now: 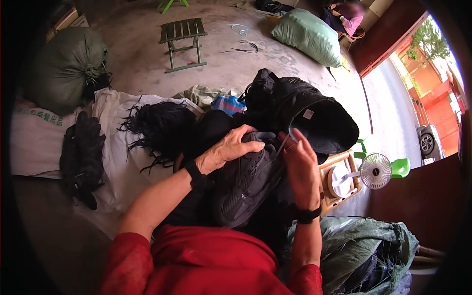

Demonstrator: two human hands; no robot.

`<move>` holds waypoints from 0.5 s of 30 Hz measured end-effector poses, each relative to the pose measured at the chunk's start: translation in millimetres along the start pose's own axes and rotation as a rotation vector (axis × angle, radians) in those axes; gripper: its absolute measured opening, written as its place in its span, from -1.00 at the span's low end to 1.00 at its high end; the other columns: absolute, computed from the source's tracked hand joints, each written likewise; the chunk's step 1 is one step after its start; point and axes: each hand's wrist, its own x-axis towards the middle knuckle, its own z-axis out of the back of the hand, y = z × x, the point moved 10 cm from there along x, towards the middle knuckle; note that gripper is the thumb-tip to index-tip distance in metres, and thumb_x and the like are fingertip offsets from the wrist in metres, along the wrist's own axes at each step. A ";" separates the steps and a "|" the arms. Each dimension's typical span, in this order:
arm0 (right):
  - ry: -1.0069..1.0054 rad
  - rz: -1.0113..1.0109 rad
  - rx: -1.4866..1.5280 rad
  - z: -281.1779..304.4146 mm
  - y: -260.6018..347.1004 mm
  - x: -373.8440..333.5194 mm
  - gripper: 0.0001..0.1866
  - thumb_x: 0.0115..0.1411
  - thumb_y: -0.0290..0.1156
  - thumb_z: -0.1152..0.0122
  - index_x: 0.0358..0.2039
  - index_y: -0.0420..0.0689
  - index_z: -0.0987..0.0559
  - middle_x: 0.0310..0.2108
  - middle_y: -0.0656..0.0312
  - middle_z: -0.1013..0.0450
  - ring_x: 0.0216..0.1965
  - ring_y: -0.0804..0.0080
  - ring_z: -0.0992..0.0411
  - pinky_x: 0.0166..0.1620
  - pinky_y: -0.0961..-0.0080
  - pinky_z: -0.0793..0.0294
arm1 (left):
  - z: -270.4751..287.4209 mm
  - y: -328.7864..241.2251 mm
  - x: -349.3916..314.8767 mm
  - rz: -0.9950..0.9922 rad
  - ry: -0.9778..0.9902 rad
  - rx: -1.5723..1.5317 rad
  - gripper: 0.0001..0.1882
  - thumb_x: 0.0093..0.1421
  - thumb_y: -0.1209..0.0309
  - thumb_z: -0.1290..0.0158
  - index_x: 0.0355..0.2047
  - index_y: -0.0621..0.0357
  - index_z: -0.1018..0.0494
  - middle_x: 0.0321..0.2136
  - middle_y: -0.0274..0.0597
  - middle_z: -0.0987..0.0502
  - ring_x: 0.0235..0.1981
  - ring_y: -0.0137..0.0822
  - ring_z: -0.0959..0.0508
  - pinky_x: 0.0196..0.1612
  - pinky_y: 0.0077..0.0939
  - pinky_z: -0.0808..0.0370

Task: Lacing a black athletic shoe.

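Note:
A black lace-up sneaker point(241, 189) rests over my lap, its toe toward my red shirt. My left hand point(227, 151) curls over the collar end of the shoe and grips it. Beside the shoe's right side is my right hand point(301, 164), with thumb and fingers drawn close around something small and pale. A thin light strand shows by the thumb, but its kind is unclear. Both wrists wear black bands. Just beyond the hands, a black bag point(327, 125) gapes open toward the right.
Black stringy scraps point(160, 125) and a dark bundle point(83, 152) lie on white sacks at left. A small fan point(376, 171) stands by a bamboo stool point(348, 172) at right. Farther off are a folding stool point(183, 32), a stuffed green sack point(307, 37) and a seated person point(350, 22).

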 end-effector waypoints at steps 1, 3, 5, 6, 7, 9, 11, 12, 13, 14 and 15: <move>0.005 -0.008 0.125 2.1 3.9 1.8 -0.46 0.37 -0.23 0.03 0.25 -0.26 -0.21 0.11 -0.19 -0.34 0.15 0.20 -0.33 0.23 0.28 -0.22 | 2.8 -0.5 1.1 -0.003 -0.006 0.006 -0.32 0.06 0.14 -0.18 0.06 0.40 -0.33 -0.13 -0.10 -0.49 -0.08 -0.40 -0.47 0.03 -0.52 -0.38; 0.127 0.069 0.237 -6.2 19.1 7.0 -0.45 0.36 -0.20 0.02 0.24 -0.25 -0.21 0.04 -0.23 -0.39 0.15 0.08 -0.33 0.23 0.16 -0.23 | 4.1 5.3 1.5 0.057 0.013 -0.066 -0.35 0.09 0.16 -0.14 0.09 0.35 -0.31 -0.12 -0.13 -0.49 -0.06 -0.41 -0.46 0.07 -0.51 -0.35; 0.112 0.091 0.292 -3.2 25.2 15.5 -0.46 0.35 -0.19 -0.01 0.21 -0.25 -0.26 -0.02 -0.18 -0.45 0.10 0.10 -0.39 0.19 0.20 -0.30 | 5.1 0.2 -1.1 0.001 0.008 0.037 -0.36 0.09 0.15 -0.13 0.09 0.31 -0.31 -0.13 -0.13 -0.49 -0.06 -0.40 -0.46 0.07 -0.49 -0.35; 0.138 0.073 0.310 -5.5 24.5 18.8 -0.46 0.35 -0.19 -0.01 0.21 -0.25 -0.26 -0.02 -0.18 -0.45 0.10 0.10 -0.39 0.19 0.20 -0.30 | 5.2 -3.8 -3.6 -0.043 -0.006 0.143 -0.37 0.10 0.15 -0.12 0.09 0.28 -0.31 -0.13 -0.14 -0.49 -0.07 -0.39 -0.46 0.07 -0.48 -0.35; 0.085 0.064 0.020 -1.1 21.8 23.3 -0.48 0.34 -0.19 -0.02 0.18 -0.26 -0.30 -0.04 -0.13 -0.47 0.06 0.16 -0.43 0.14 0.25 -0.36 | 2.9 -1.6 -7.0 -0.031 0.003 0.160 -0.32 0.07 0.07 -0.13 0.07 0.31 -0.30 -0.11 0.10 -0.49 -0.05 -0.14 -0.51 0.06 -0.36 -0.39; 0.058 0.040 -0.404 5.3 18.5 28.4 -0.58 0.34 -0.23 -0.03 0.08 -0.26 -0.43 -0.10 0.02 -0.54 -0.05 0.32 -0.51 -0.03 0.44 -0.50 | 5.7 -7.4 -13.9 -0.101 -0.076 0.272 -0.33 0.08 0.07 -0.11 0.07 0.30 -0.30 -0.12 0.12 -0.48 -0.06 -0.08 -0.52 0.04 -0.33 -0.40; 0.032 0.010 -0.384 19.3 17.2 29.9 -0.60 0.34 -0.25 -0.03 0.07 -0.26 -0.44 -0.13 0.04 -0.55 -0.06 0.34 -0.52 -0.05 0.45 -0.51 | 5.7 -8.5 -16.2 -0.115 -0.090 0.278 -0.35 0.09 0.08 -0.12 0.06 0.30 -0.30 -0.12 0.13 -0.49 -0.06 -0.07 -0.52 0.03 -0.32 -0.41; 0.069 0.013 -0.366 23.6 17.4 28.6 -0.62 0.34 -0.28 -0.03 0.06 -0.26 -0.44 -0.16 0.06 -0.56 -0.07 0.36 -0.52 -0.07 0.46 -0.52 | 3.8 -10.1 -16.4 -0.134 -0.072 0.277 -0.36 0.09 0.10 -0.12 0.06 0.30 -0.30 -0.12 0.13 -0.48 -0.06 -0.08 -0.52 0.03 -0.32 -0.41; 0.022 0.014 -0.294 37.5 18.9 27.7 -0.64 0.33 -0.31 -0.04 0.04 -0.27 -0.44 -0.17 0.07 -0.56 -0.08 0.33 -0.52 -0.09 0.47 -0.52 | 3.0 -14.8 -15.9 -0.178 -0.065 0.271 -0.37 0.09 0.11 -0.13 0.06 0.30 -0.30 -0.12 0.14 -0.48 -0.07 -0.08 -0.52 0.03 -0.32 -0.41; -0.087 0.006 -0.097 58.5 19.9 27.1 -0.62 0.31 -0.34 -0.05 0.06 -0.28 -0.41 -0.15 0.04 -0.54 -0.07 0.26 -0.52 -0.06 0.43 -0.54 | 3.6 -10.9 -13.7 -0.130 -0.040 0.221 -0.38 0.09 0.13 -0.10 0.07 0.28 -0.30 -0.16 -0.05 -0.50 -0.11 -0.31 -0.48 0.03 -0.43 -0.38; -0.131 -0.031 0.105 71.2 14.4 26.1 -0.61 0.30 -0.36 -0.06 0.08 -0.28 -0.40 -0.11 0.01 -0.53 -0.07 0.22 -0.52 -0.05 0.40 -0.54 | 3.6 -10.2 -12.3 -0.108 -0.034 0.215 -0.37 0.09 0.13 -0.10 0.08 0.28 -0.29 -0.16 -0.02 -0.50 -0.09 -0.27 -0.49 0.04 -0.42 -0.37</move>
